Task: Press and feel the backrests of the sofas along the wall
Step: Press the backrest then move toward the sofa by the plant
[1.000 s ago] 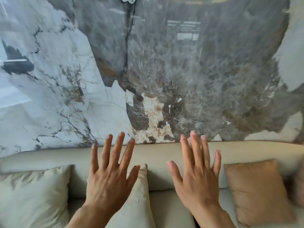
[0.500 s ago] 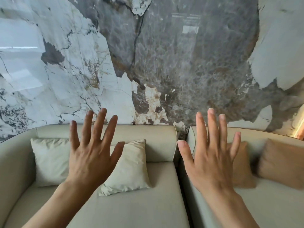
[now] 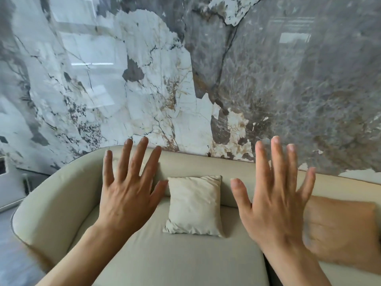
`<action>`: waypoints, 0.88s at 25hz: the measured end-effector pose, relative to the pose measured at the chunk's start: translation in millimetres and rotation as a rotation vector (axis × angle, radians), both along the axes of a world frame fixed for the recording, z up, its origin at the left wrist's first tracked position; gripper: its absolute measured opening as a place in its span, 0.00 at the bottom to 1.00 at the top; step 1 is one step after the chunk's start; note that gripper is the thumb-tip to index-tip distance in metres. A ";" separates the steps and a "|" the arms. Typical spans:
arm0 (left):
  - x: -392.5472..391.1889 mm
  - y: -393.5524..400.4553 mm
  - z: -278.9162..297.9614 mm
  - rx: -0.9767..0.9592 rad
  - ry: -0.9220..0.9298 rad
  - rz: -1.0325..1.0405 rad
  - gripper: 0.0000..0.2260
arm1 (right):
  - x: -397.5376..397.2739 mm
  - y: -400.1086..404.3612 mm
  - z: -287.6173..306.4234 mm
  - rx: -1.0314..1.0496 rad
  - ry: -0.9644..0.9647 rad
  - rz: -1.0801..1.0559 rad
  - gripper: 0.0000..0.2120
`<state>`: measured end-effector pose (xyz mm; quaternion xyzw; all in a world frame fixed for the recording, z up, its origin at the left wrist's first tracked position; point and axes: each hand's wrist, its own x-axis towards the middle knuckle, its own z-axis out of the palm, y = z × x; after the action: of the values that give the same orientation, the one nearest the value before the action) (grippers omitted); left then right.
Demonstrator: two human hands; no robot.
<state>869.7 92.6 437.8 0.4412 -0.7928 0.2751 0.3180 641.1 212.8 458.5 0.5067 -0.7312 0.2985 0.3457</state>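
So both hands are up with fingers spread wide and nothing in them: left hand over the left part of the curved beige fabric sofa, right hand out over the gap toward the next beige sofa. The backrests run right along the glossy grey-and-white marble wall, just past the fingertips. Honestly can't tell if either palm is touching fabric; looks like they're hovering in front. A small cream square cushion leans against the backrest between the hands, and a tan cushion sits behind the right one. I'd say no pressing is happening right now, so both backrests look left to do.
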 end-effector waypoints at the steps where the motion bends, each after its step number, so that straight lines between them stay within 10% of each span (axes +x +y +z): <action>1: 16.8 -5.3 -1.5 -0.006 0.000 0.018 0.29 | 13.2 -9.2 -0.5 0.002 0.005 0.019 0.34; 14: 317.2 -145.2 -6.6 0.088 0.010 0.257 0.30 | 292.1 -203.3 -18.6 0.061 -0.007 0.230 0.33; 22: 335.7 -263.4 -27.4 0.103 0.023 0.192 0.30 | 322.7 -310.7 -35.3 0.078 -0.021 0.180 0.34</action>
<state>1205.4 -170.8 410.5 0.5341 -0.7562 0.2578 0.2762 963.8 -97.9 423.2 0.5804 -0.6973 0.3050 0.2896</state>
